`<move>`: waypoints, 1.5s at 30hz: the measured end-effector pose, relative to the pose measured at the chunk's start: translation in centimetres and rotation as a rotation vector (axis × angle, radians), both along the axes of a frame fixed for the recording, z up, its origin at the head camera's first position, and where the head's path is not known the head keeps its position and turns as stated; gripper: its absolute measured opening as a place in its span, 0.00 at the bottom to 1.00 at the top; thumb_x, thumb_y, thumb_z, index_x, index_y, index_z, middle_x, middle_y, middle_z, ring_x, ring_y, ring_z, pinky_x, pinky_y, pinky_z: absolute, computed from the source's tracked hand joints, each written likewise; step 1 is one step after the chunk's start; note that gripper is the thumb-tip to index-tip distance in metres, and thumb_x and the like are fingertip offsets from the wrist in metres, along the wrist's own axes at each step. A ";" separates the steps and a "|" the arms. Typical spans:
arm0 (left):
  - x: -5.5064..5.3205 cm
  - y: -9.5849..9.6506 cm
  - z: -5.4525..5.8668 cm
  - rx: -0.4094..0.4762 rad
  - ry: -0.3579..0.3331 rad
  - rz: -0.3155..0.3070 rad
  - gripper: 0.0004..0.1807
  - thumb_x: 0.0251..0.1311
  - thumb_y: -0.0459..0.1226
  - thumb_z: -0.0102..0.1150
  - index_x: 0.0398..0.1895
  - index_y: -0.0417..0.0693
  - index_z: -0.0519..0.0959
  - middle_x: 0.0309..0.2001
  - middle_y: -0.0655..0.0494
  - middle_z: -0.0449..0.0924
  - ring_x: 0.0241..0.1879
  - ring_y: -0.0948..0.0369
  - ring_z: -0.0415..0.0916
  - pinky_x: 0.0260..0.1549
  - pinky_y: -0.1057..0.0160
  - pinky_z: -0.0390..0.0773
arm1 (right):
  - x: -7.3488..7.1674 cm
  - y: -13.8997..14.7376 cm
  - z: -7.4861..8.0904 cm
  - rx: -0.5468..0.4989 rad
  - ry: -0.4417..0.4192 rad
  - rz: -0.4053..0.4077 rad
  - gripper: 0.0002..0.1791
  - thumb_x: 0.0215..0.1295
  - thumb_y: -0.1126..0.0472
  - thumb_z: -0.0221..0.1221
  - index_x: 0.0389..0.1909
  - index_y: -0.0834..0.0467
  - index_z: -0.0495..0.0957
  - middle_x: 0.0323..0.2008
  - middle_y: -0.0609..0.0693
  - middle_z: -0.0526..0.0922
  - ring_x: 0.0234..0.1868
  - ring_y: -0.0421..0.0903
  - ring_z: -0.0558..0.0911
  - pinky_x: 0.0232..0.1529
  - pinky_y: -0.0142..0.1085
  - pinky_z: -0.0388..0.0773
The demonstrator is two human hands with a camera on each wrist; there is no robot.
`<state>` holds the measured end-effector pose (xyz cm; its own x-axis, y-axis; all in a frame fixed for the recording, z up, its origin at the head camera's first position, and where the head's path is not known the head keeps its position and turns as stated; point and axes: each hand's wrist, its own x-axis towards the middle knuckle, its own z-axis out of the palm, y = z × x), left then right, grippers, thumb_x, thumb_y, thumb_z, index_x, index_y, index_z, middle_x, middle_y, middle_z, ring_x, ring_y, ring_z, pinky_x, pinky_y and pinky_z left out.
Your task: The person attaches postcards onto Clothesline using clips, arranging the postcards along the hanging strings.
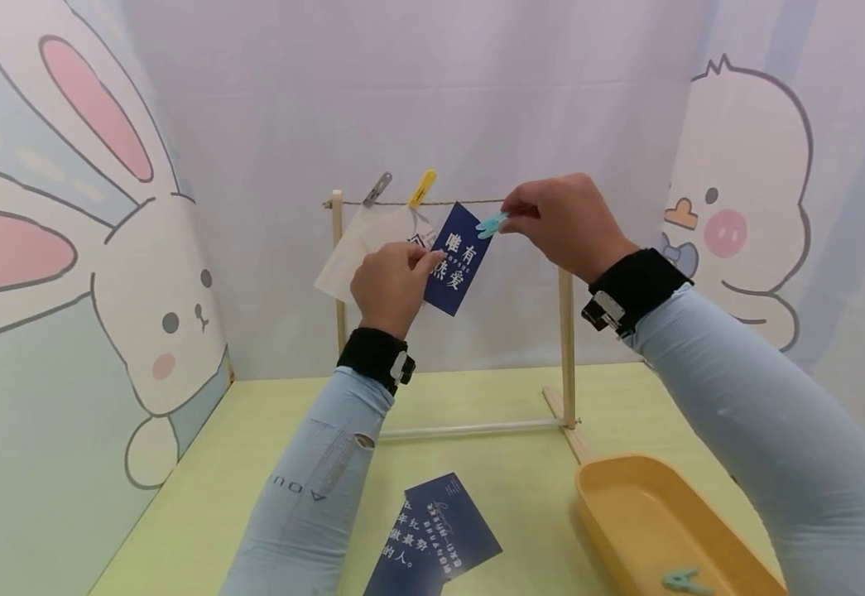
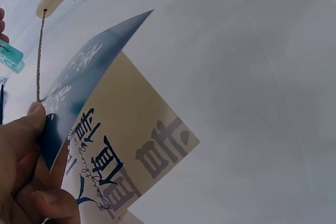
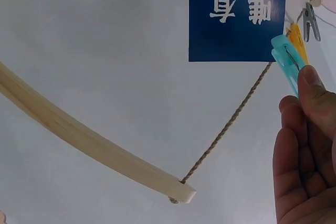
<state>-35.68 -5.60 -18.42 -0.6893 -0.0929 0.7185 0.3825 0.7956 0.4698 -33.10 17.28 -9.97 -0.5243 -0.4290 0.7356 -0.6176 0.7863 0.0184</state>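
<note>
Between thumb and fingers, my left hand [image 1: 391, 287] pinches a dark blue card [image 1: 450, 294] with white characters, tilted just in front of the twine line [image 3: 227, 128]. A teal clothespin [image 3: 286, 59] is pinched by its handle end in my right hand [image 1: 572, 222]. Its tip lies by the card's upper right edge in the head view, while the left wrist view shows a gap between them. Left of the blue card, pale cards [image 1: 350, 255] hang from the line under a grey clothespin [image 1: 377, 189] and a yellow clothespin [image 1: 422, 189]. My left hand partly hides them.
Wooden posts [image 1: 567, 348] hold up the line, with a white bar [image 1: 469, 429] low between them. Blue cards [image 1: 462, 530] overlap on the table [image 1: 253, 463]. At the right front stands a yellow tray [image 1: 644, 505] with another teal clothespin [image 1: 684, 581] in it.
</note>
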 end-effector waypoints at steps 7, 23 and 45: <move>-0.2 -0.1 0.0 0.010 -0.013 0.007 0.19 0.67 0.57 0.64 0.42 0.54 0.91 0.33 0.57 0.89 0.26 0.62 0.78 0.20 0.63 0.64 | -0.4 -0.9 1.1 0.005 0.007 -0.024 0.12 0.66 0.60 0.69 0.47 0.61 0.89 0.39 0.56 0.91 0.38 0.50 0.88 0.46 0.42 0.85; -0.4 0.4 0.4 0.062 -0.072 0.006 0.20 0.68 0.56 0.63 0.41 0.51 0.90 0.32 0.55 0.89 0.30 0.59 0.83 0.24 0.62 0.70 | -1.4 -2.0 3.3 0.018 -0.033 -0.106 0.14 0.68 0.58 0.67 0.50 0.62 0.88 0.44 0.58 0.90 0.44 0.54 0.89 0.52 0.44 0.85; -0.3 0.2 0.5 0.063 -0.079 0.051 0.20 0.68 0.56 0.64 0.41 0.50 0.90 0.33 0.55 0.89 0.30 0.59 0.83 0.24 0.63 0.70 | -2.8 -3.4 4.8 -0.023 -0.146 -0.158 0.14 0.72 0.58 0.64 0.52 0.61 0.87 0.47 0.57 0.89 0.45 0.51 0.85 0.55 0.41 0.83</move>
